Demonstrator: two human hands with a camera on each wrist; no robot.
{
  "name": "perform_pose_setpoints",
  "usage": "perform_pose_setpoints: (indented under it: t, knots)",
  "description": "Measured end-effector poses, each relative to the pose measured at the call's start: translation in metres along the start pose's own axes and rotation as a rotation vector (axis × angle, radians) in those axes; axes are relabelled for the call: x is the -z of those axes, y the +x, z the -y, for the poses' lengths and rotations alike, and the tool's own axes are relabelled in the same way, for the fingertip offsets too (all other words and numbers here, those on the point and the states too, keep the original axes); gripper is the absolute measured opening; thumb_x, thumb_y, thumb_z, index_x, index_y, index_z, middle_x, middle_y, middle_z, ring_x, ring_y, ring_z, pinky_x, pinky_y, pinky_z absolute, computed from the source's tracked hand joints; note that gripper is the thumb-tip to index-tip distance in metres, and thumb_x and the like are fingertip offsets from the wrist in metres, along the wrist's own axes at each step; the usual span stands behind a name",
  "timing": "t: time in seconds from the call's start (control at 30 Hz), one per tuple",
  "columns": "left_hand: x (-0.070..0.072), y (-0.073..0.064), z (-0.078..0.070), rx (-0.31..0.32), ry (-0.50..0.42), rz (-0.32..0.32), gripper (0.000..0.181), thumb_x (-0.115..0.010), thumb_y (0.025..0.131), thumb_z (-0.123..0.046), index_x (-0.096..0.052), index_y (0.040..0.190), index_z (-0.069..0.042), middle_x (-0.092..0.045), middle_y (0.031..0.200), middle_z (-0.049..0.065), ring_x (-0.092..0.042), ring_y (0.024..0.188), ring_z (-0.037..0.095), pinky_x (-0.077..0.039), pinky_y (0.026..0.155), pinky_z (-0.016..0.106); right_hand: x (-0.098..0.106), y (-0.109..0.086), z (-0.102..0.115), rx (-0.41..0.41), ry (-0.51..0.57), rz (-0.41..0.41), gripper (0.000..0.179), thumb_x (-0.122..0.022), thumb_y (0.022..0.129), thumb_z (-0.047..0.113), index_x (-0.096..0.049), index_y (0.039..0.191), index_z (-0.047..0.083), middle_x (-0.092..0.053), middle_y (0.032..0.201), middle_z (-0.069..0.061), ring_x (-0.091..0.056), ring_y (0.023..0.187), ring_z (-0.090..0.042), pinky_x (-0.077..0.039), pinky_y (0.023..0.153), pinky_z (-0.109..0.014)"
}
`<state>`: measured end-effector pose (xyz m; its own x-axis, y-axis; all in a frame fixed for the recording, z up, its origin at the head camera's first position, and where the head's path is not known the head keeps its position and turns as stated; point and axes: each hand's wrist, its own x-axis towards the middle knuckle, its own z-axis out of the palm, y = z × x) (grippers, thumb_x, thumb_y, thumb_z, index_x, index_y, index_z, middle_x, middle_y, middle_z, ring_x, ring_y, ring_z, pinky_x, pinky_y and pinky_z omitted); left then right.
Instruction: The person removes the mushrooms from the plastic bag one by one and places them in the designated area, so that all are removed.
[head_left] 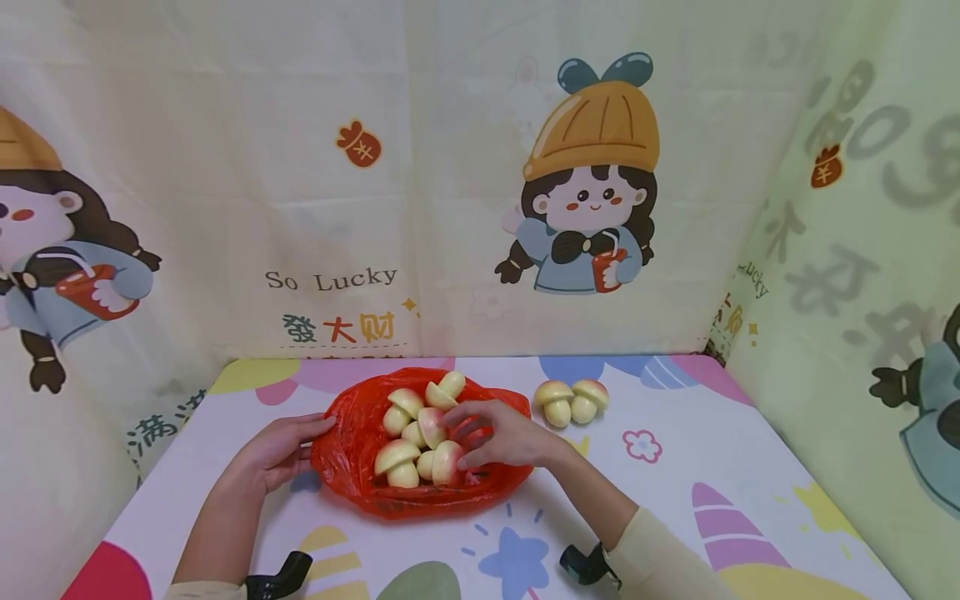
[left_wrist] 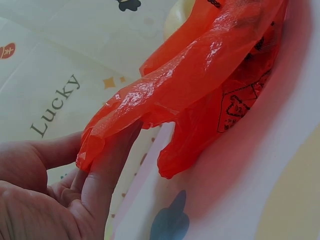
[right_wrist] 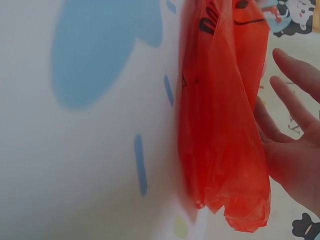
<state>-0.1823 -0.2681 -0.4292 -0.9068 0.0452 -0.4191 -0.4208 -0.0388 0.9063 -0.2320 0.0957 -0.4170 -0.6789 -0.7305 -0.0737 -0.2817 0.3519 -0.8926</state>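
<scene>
A pale cloth (head_left: 450, 208) printed with cartoon girls and lettering hangs behind and beside a white table (head_left: 600, 467) patterned with colourful shapes. The left hand (head_left: 276, 450) pinches the left edge of a red plastic bag (head_left: 397, 504), thumb on one side and fingers on the other, as the left wrist view shows. The right hand (head_left: 501, 433) reaches over the bag's right side with its fingers spread and nothing seen in its grasp, the fingertips just beside the mushrooms (head_left: 397, 458) in the bag; whether they touch one I cannot tell. Five mushrooms show in the bag's wide mouth, lying at different angles, some with a pink blush on the cap. Farther out, beyond the bag's right edge, two more mushrooms (head_left: 555, 404) stand side by side on the table, caps up
</scene>
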Motion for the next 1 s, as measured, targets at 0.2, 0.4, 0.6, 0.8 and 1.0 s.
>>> perform_pose_setpoints:
  t: [0.2,0.4,0.6,0.8,1.0]
  knots:
    - [-0.001,0.001,0.001,0.004,0.003,0.002,0.07,-0.062,0.106,-0.028,-0.032,0.16,0.004,-0.077,0.102,-0.001,-0.077,0.088,0.018,-0.065,0.083,0.033,-0.006,0.003,-0.002,0.025,-0.026,0.014,0.047,-0.083,0.087,0.013,-0.07,0.132,0.02,-0.069,0.131,0.0,-0.064,0.12,-0.023,-0.062,0.093,-0.032]
    - [-0.001,0.0,0.002,0.003,0.0,-0.011,0.069,-0.062,0.106,-0.027,-0.033,0.16,0.004,-0.077,0.101,-0.001,-0.078,0.087,0.018,-0.065,0.082,0.034,-0.009,0.004,0.001,0.032,-0.068,0.019,0.045,-0.084,0.086,0.013,-0.071,0.129,0.019,-0.07,0.128,0.004,-0.062,0.12,-0.02,-0.061,0.095,-0.036]
    - [-0.001,0.0,0.002,0.003,-0.006,-0.016,0.069,-0.063,0.105,-0.028,-0.034,0.159,0.004,-0.077,0.101,-0.001,-0.078,0.087,0.018,-0.065,0.082,0.034,-0.011,0.005,0.002,0.016,-0.118,0.009,0.046,-0.086,0.084,0.012,-0.073,0.126,0.023,-0.071,0.124,0.009,-0.064,0.117,-0.021,-0.059,0.1,-0.041]
    - [-0.001,-0.001,0.001,0.002,-0.004,-0.012,0.068,-0.062,0.106,-0.027,-0.034,0.159,0.004,-0.077,0.101,-0.001,-0.077,0.087,0.018,-0.065,0.082,0.033,-0.015,0.004,0.004,-0.008,-0.149,-0.012,0.048,-0.087,0.084,0.015,-0.072,0.129,0.026,-0.068,0.128,0.012,-0.061,0.118,-0.019,-0.059,0.093,-0.031]
    - [-0.002,-0.001,0.001,0.004,0.002,-0.016,0.069,-0.063,0.105,-0.028,-0.034,0.159,0.004,-0.077,0.101,-0.001,-0.076,0.087,0.017,-0.065,0.082,0.033,-0.019,0.003,0.006,-0.024,-0.149,-0.02,0.049,-0.088,0.083,0.017,-0.072,0.129,0.027,-0.065,0.131,0.012,-0.058,0.12,-0.014,-0.058,0.092,-0.028]
